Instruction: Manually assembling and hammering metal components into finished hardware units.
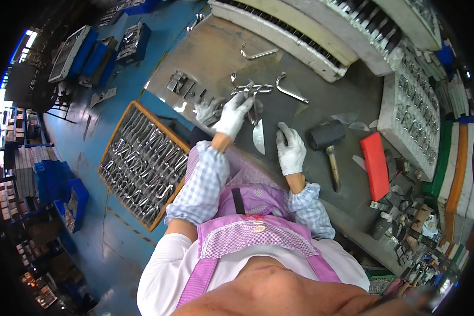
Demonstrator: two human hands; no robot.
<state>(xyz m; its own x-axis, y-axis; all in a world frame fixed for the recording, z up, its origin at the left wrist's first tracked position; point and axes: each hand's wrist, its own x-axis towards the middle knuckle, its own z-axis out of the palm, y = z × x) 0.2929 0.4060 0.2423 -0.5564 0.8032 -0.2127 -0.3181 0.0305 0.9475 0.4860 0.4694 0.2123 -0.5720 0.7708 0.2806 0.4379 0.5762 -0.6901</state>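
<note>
My left hand (231, 117), in a white glove, reaches over the metal bench top. Its fingers are closed on a small shiny metal part (253, 111), partly hidden by the glove. Just beyond it lie bent chrome pieces (258, 87), and another bent chrome piece (292, 89) is to the right. My right hand (291, 151), also gloved, lies on the bench with its fingers loosely apart and nothing visible in them. Between the hands is a pale blade-shaped piece (258, 137). A black-headed mallet (325, 135) rests to the right of my right hand.
On the right are a red block (374, 166) and a white tray of metal parts (410, 113). Racks (287, 39) line the far edge. Grey blocks (180, 84) and a crumpled grey glove or cloth (207, 110) lie left. A wood-framed crate (125, 208) of chrome pieces stands beside the bench.
</note>
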